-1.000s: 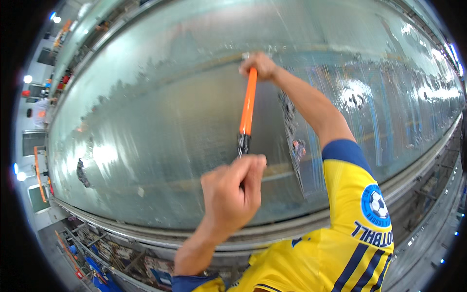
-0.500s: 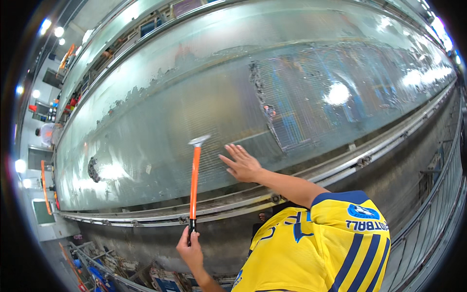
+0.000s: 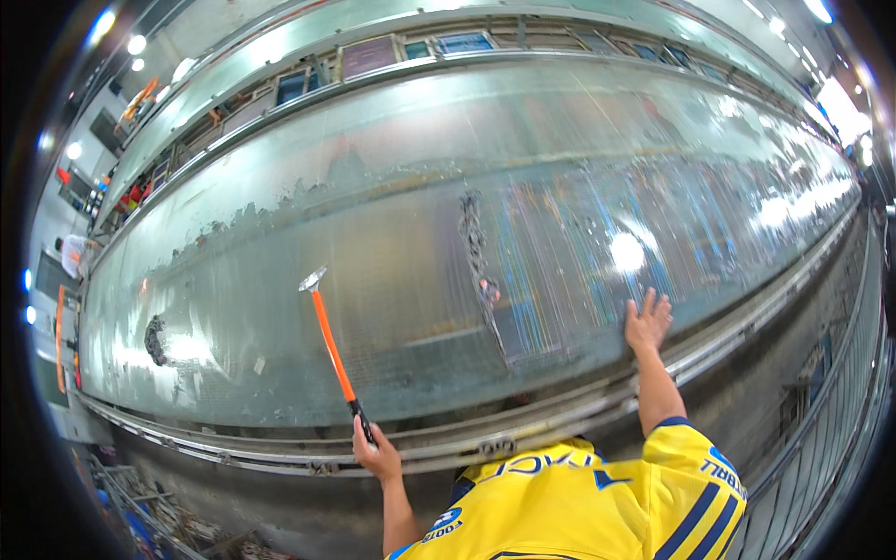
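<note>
My left hand (image 3: 375, 455) is closed round the black grip of a long-handled scraper (image 3: 333, 347). Its orange shaft slants up and left to a wide metal head, over the long, wet glass-like table (image 3: 252, 308). My right hand (image 3: 649, 319) is open with fingers spread, above or on the table's near part; contact cannot be told. Close to it lies a finely ridged patch (image 3: 569, 271) with blue and orange streaks. A ragged dark line of residue (image 3: 476, 245) borders that patch on its left.
A metal rail (image 3: 597, 411) runs along the table's near edge. Another dark clump (image 3: 155, 341) sits at the table's left end. Beyond the far edge stand framed screens (image 3: 369, 58). A railing (image 3: 821, 411) curves down the right side. A person (image 3: 73, 254) is at the far left.
My right hand has swung right, from beside the scraper to the streaked patch. The scraper's head has shifted left and now tilts left. The view has turned somewhat.
</note>
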### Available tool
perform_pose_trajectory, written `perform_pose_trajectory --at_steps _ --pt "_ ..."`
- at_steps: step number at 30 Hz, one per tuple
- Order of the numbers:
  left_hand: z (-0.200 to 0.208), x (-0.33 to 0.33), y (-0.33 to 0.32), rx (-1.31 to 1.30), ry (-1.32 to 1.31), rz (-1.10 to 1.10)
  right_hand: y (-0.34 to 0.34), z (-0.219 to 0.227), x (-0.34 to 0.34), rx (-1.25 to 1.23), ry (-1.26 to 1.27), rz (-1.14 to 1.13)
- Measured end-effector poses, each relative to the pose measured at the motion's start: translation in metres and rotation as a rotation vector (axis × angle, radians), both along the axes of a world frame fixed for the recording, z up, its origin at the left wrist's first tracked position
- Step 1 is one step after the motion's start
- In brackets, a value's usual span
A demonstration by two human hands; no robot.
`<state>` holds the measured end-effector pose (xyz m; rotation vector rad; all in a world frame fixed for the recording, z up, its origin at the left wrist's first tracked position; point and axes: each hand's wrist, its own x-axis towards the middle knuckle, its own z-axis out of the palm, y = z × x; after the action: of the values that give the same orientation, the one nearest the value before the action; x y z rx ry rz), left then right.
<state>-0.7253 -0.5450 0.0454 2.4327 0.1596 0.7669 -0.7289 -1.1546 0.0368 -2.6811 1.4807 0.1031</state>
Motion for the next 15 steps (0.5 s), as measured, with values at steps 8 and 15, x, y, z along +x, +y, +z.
perform_pose_trajectory --at_steps 8,15 --pt "0.027 0.033 -0.020 -0.074 0.390 0.215 -0.043 0.001 0.226 0.135 -0.151 0.742" --pt "-0.030 0.144 0.035 -0.178 0.214 0.267 0.149 -0.006 0.404 0.275 -0.336 1.336"
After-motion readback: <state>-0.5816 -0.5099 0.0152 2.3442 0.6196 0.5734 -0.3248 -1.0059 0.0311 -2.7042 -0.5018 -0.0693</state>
